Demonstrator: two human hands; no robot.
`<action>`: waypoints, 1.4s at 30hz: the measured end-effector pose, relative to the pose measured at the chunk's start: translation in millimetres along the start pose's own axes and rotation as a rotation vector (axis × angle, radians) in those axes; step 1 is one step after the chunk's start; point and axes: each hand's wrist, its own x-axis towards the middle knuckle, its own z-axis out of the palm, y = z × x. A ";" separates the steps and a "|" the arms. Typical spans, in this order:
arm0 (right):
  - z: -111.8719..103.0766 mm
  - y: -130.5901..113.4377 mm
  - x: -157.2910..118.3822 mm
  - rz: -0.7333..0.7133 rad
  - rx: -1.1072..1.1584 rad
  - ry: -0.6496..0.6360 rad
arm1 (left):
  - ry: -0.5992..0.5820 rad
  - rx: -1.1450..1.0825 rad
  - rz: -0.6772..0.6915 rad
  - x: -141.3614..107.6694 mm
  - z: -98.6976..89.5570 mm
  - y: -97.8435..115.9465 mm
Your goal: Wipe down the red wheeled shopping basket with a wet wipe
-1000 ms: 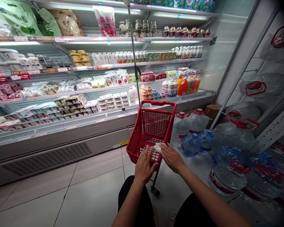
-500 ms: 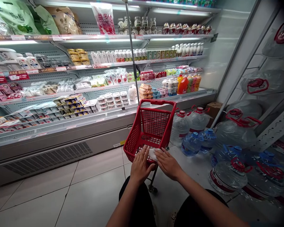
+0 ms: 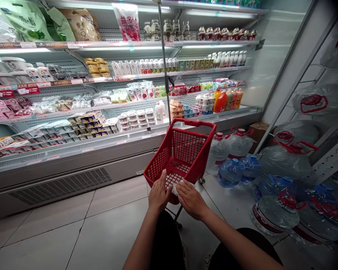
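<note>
At the red shopping cart (image 3: 200, 165), the right hand (image 3: 189, 198) holds a white wipe (image 3: 175, 190), likely light and soft, best grabbed by its middle; the left hand (image 3: 157, 195) is flat, gripping nothing.

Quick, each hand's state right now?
Left hand: open, over the near end of the red cart.
Right hand: holding a white cloth.

Green pouches (image 3: 26, 24) and a tan pouch (image 3: 83, 26) stand at the upper left of a brightly lit display case (image 3: 70, 170), left of a red-and-white bag (image 3: 127, 22) and rows of small jars (image 3: 167, 27). Orange bottles (image 3: 221, 101) sit on its lower right. On the right, blue-capped water bottles (image 3: 230, 173) and large red-handled jugs (image 3: 276, 215) crowd the tiled floor (image 3: 115, 232), a cardboard box (image 3: 260, 129) at their far end.
</note>
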 end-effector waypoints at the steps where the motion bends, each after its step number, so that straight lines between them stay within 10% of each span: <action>1: 1.4 -2.6 0.6 -0.019 0.009 -0.012 | -0.002 -0.007 -0.020 -0.4 -1.7 -3.7; 10: -18.2 84.7 -1.5 0.164 -0.245 0.004 | 0.007 0.108 -0.174 -2.4 -4.6 -15.7; 19: -6.2 18.1 -8.5 -0.014 -0.141 -0.080 | 0.123 0.170 0.042 -13.4 12.1 51.4; 27: -38.6 94.4 0.6 0.171 -0.294 0.012 | 0.160 0.235 0.048 -4.9 -12.6 16.8; 36: 1.0 39.5 11.8 0.007 -0.225 -0.001 | 0.134 0.242 0.047 3.3 -0.2 31.3; 42: -43.0 81.5 -5.8 0.061 -0.309 -0.020 | 0.082 0.213 0.048 1.0 -7.6 20.2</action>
